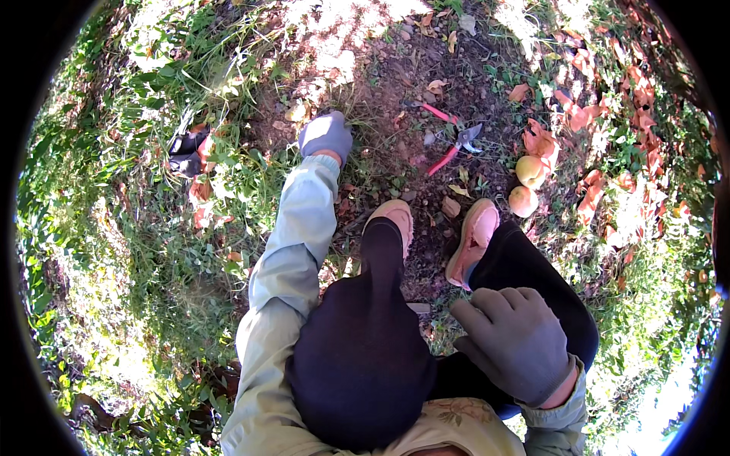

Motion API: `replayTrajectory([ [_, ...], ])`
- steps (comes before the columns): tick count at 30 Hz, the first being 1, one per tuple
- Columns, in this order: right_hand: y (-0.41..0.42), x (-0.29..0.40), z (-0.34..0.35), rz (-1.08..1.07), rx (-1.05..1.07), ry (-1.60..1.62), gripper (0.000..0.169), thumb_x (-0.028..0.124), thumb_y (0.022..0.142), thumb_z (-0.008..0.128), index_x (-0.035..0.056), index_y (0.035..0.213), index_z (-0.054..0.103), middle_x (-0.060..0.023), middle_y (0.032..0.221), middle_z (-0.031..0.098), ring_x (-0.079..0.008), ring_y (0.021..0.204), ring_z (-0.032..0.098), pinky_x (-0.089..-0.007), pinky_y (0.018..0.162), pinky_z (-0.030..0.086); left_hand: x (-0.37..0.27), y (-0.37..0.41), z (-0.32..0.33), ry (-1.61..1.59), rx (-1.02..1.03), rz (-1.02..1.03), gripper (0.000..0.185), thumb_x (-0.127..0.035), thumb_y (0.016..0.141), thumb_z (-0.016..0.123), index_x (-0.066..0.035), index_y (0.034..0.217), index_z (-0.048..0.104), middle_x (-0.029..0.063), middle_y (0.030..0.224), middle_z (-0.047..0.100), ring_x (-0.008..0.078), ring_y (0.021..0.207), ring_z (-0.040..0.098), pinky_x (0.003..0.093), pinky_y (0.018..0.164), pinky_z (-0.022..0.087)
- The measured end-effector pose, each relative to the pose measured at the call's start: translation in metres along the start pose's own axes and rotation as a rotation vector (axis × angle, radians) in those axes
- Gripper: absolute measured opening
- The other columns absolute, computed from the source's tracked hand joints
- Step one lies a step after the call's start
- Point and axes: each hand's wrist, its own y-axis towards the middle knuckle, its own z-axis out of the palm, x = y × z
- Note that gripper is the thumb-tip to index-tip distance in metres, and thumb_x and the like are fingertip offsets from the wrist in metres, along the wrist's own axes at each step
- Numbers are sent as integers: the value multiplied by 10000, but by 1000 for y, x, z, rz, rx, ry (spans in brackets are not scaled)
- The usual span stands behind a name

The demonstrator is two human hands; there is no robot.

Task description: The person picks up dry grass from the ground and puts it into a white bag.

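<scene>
My left hand (327,137), in a grey knit glove, reaches down to the soil and touches the grass there; its fingertips are hidden, so I cannot tell whether it grips anything. My gloved right hand (511,341) hangs over my right knee, fingers loosely curled, with nothing visible in it. Between my feet and the sunlit soil lie pruning shears (454,137) with red handles, blades apart. Right of them, two yellowish-pink apples (531,172) (523,202) rest on the ground beside a crumpled dry leaf (539,141).
My two pink shoes (394,218) (476,233) stand on bare soil. At the left, a black object (188,153) lies in the grass beside reddish fruit, partly hidden. Dry orange leaves (590,199) litter the right side, and green weeds grow on both sides.
</scene>
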Motion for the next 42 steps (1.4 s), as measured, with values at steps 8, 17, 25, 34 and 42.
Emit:
replayTrajectory([
  [8, 1, 1, 0, 7, -1, 6, 316, 293, 731, 715, 107, 956, 594, -31, 832, 541, -202, 752, 602, -353, 673, 468, -16, -59, 23, 11, -120, 100, 203, -278, 863, 616, -104, 967, 637, 136, 972, 688, 373, 948, 667, 515, 817, 525],
  [17, 3, 3, 0, 3, 9, -15, 313, 291, 732, 715, 109, 958, 596, -28, 833, 541, -197, 750, 601, -350, 675, 468, -26, -91, 61, 40, -363, 507, 170, -220, 680, 718, -139, 784, 611, 49, 862, 552, 278, 844, 620, 442, 731, 449],
  [25, 3, 2, 3, -2, 2, 0, 318, 299, 718, 721, 114, 942, 593, -25, 826, 535, -189, 748, 599, -341, 666, 465, -47, -67, 28, 199, -257, 179, 777, -484, 658, 816, -106, 1249, 481, 89, 1189, 539, 291, 1164, 493, 481, 952, 377],
  [34, 2, 2, 4, -4, -6, -13, 283, 277, 739, 704, 113, 943, 596, -25, 827, 534, -184, 744, 596, -338, 662, 463, -52, -44, 26, 225, -120, 174, 407, -422, 760, 724, -84, 976, 654, 92, 859, 711, 292, 952, 638, 441, 826, 415],
  [42, 3, 2, 5, -18, -21, -18, 256, 257, 748, 692, 108, 936, 603, -24, 821, 537, -183, 735, 596, -335, 655, 461, -36, -17, 76, 133, -121, 83, 135, -175, 793, 619, -105, 894, 674, 111, 796, 712, 321, 826, 680, 457, 807, 431],
])
